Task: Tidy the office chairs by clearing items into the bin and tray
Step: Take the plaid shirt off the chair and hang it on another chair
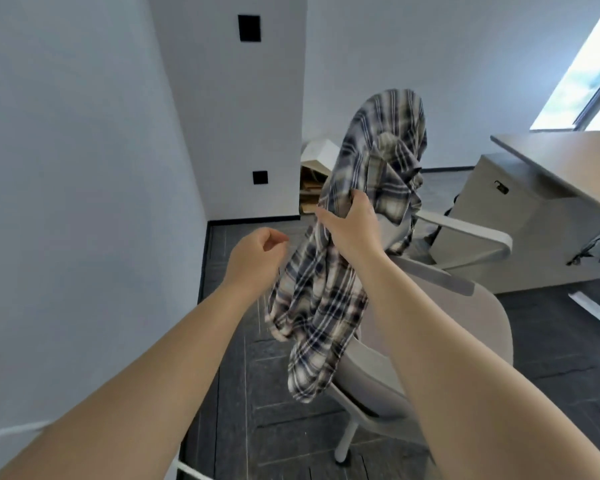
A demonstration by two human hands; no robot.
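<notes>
A plaid shirt (326, 292) in grey, navy and cream hangs in the air above a light grey office chair (471, 327). My right hand (352, 225) grips the shirt near its middle, thumb on one side and fingers on the other. The upper part of the shirt drapes over the tall backrest of the chair; the lower part dangles beside the seat. My left hand (257, 256) hovers just left of the shirt with fingers loosely curled, holding nothing. No bin or tray is in view.
A white wall (84, 168) and a pillar stand close on the left. Cardboard and a white box (317, 168) lie in the far corner. A desk (568, 161) with a cabinet (506, 216) is at the right. Dark carpet covers the floor.
</notes>
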